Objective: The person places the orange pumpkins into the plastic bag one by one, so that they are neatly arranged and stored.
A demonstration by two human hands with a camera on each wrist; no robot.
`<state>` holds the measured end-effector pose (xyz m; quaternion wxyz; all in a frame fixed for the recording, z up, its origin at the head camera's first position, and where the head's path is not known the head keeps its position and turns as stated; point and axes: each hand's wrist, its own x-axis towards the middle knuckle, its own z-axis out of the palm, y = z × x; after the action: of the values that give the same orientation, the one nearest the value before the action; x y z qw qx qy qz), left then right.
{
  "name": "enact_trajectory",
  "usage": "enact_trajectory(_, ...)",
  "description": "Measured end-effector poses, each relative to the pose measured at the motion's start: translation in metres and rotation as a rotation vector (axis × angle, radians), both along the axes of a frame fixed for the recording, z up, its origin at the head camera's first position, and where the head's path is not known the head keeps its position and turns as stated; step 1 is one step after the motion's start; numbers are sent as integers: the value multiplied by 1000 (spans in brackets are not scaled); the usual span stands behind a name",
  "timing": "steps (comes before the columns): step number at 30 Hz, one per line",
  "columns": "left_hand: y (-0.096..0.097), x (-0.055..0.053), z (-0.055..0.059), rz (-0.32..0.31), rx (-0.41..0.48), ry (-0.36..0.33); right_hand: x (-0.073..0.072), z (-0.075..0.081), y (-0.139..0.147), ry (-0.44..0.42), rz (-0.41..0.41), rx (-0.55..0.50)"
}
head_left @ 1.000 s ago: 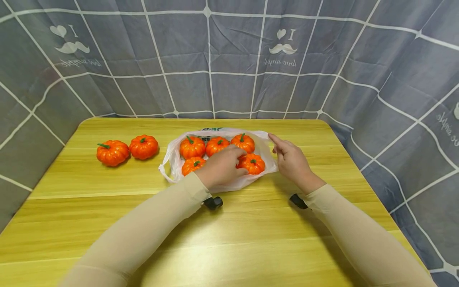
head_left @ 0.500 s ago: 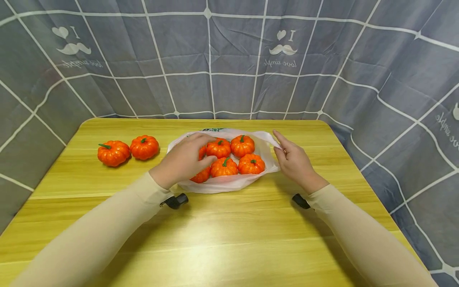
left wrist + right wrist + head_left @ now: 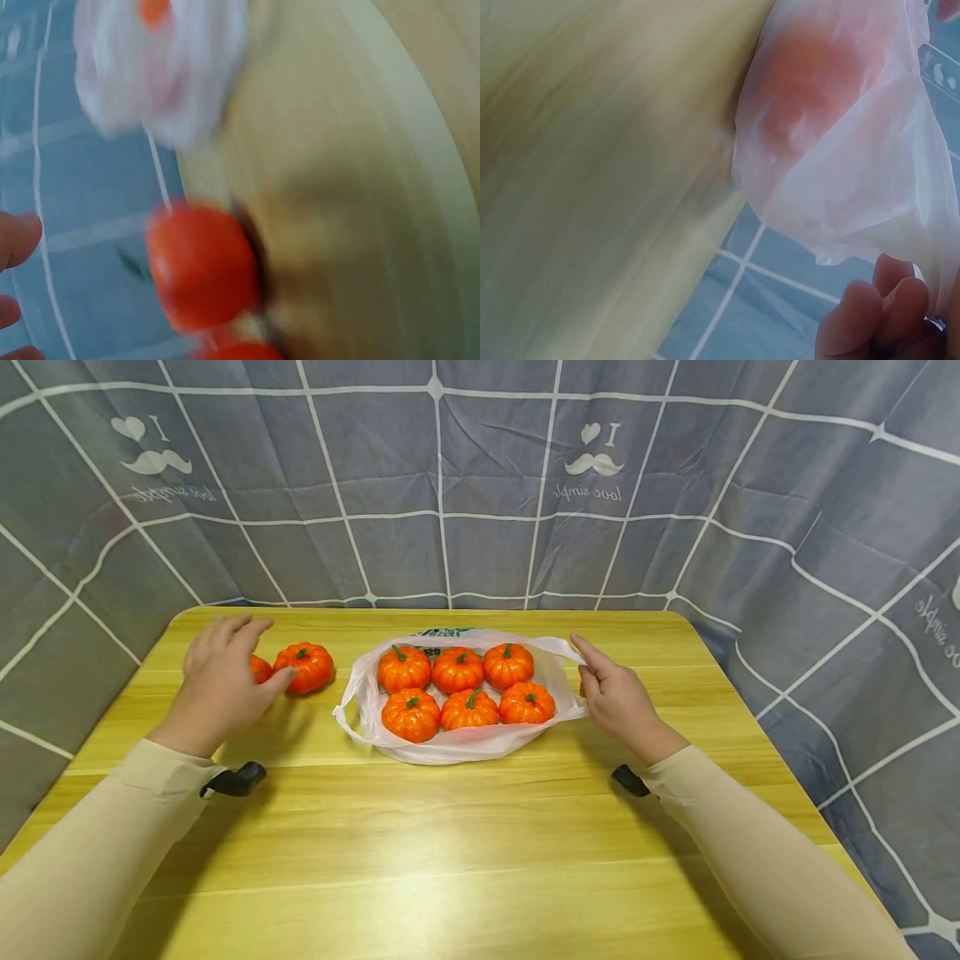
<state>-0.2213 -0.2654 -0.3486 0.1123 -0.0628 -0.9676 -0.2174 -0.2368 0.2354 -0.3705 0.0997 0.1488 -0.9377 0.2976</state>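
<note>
My left hand (image 3: 221, 685) hovers at the far left with its fingers and thumb spread, holding nothing. Behind it a small orange pumpkin (image 3: 261, 669) is mostly hidden, and a second pumpkin (image 3: 309, 668) sits just right of the thumb. The left wrist view is blurred, with one pumpkin (image 3: 202, 266) near its middle. In the centre lies a white plastic bag (image 3: 468, 747), mouth open, with several pumpkins (image 3: 411, 716) in two rows inside. At the bag's right end my right hand (image 3: 618, 697) pinches its edge; the right wrist view shows the film (image 3: 870, 187) running into curled fingers (image 3: 851, 319).
Everything rests on a yellow wooden table (image 3: 480, 852) with rounded far corners. A grey-blue curtain (image 3: 390, 468) with white lines hangs behind and around it. One loop handle (image 3: 345, 718) of the bag lies at its left end.
My left hand has left a pumpkin inside the bag, drawn back out and moved left to the two loose pumpkins. My right hand has taken hold of the bag's right edge.
</note>
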Motion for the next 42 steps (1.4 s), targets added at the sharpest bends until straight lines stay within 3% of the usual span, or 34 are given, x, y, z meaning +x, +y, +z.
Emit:
enact_trajectory(6,-53,0,-16,127,62,-94,0,0,0,-2,-9,-8)
enact_trajectory(12,-74,-2,-26,162,81,-199,-2,-1,1,3,-25,-9)
enact_trajectory(24,-84,-9,-36,140,136,-360,-5,-3,2,-23,-44,-24)
enact_trajectory(32,-85,-13,-44,80,100,-367,-5,-3,1,-13,-45,-22)
enact_trajectory(42,-81,-16,-44,92,111,-402,-4,-5,0,-26,-4,-18)
